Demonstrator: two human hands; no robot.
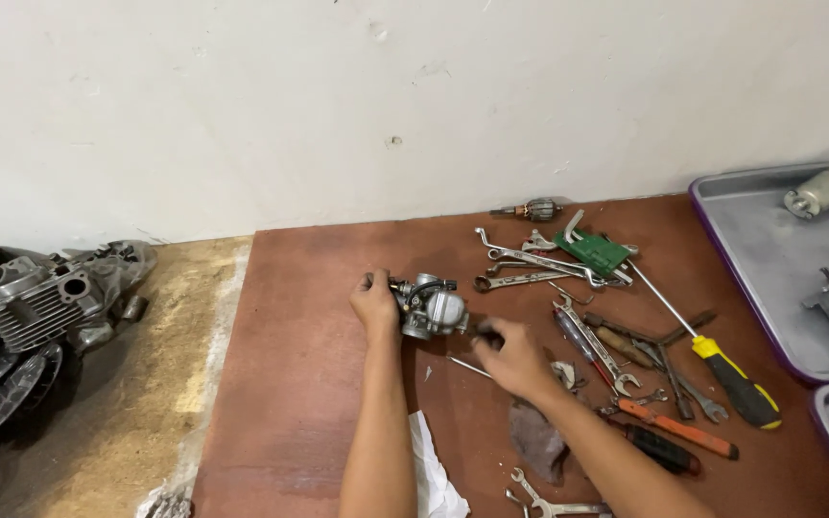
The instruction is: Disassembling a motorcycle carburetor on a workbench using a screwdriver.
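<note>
Nearest to the camera, between the two forearms, a crumpled white cloth (pixel 431 470) lies on the brown board (pixel 299 384), and a grey rag (pixel 537 439) lies just under the right forearm. A little farther, the right hand (pixel 510 357) is curled at the right side of the carburetor (pixel 431 307); the fingers are blurred, and it looks as if they pinch a small dark tool or part at the body, but I cannot tell exactly what it is. The left hand (pixel 374 302) is closed around the left end of the carburetor and holds it just above the middle of the board. In my judgement, the good way here is to let the left hand grip firm and keep the body steady while the right hand works with small, straight movements, so a little screw or part does not slip. It would be wise to keep the work low over the board, so that anything dropped stays there. To the right lie spanners (pixel 530 261), a yellow-handled screwdriver (pixel 736 379) and an orange-handled tool (pixel 678 428), all within easy reach. Farther right stands a grey tray (pixel 750 249) with motor parts, and far left an engine cylinder block (pixel 35 302) rests on the floor by the white wall (pixel 338 96).
</note>
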